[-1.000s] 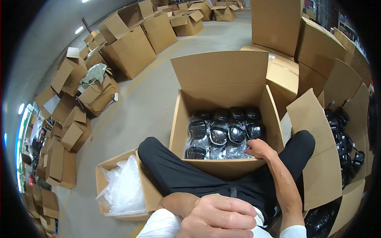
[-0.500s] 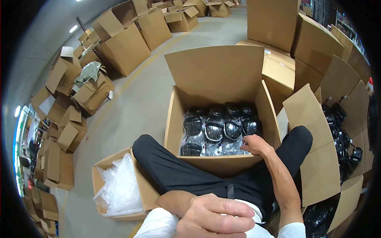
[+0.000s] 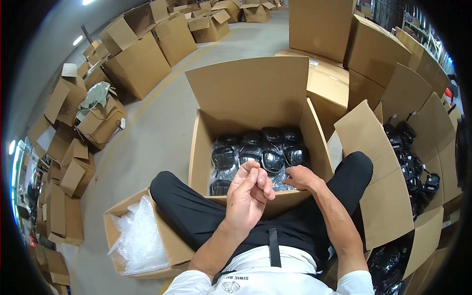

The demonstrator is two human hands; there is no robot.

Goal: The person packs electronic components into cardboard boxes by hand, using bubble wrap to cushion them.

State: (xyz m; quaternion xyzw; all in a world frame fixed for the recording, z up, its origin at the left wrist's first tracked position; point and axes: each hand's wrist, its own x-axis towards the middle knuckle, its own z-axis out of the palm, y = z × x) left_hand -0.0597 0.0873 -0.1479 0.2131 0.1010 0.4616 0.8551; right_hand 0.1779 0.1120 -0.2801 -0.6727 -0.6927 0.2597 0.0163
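Observation:
A tall open cardboard box (image 3: pixel 246 91) stands in front of me, between my legs. Rows of black glossy rounded housings (image 3: pixel 273 161) lie inside it, with clear bubble wrap (image 3: pixel 226 174) around and between them. My right hand (image 3: pixel 301 178) reaches over the near right edge. Its fingers are bent together, the tips low at the wrap in the near right corner; anything between them is hidden. My left hand (image 3: pixel 250 196) is raised above the near edge, palm turned up. Its fingers curl toward the thumb, and nothing shows in them.
By my left knee, a smaller carton (image 3: pixel 172 236) holds a heap of bubble wrap sheets (image 3: pixel 140 236). An open carton (image 3: pixel 378 182) on my right contains black devices (image 3: pixel 410 167) with cables. Large boxes (image 3: pixel 322 29) stand behind; more cartons (image 3: pixel 137 64) line the far left.
My left hand has moved away from close in front of me, out over the box's near edge, turning palm up and curling its fingers. My right hand stays at the near right corner.

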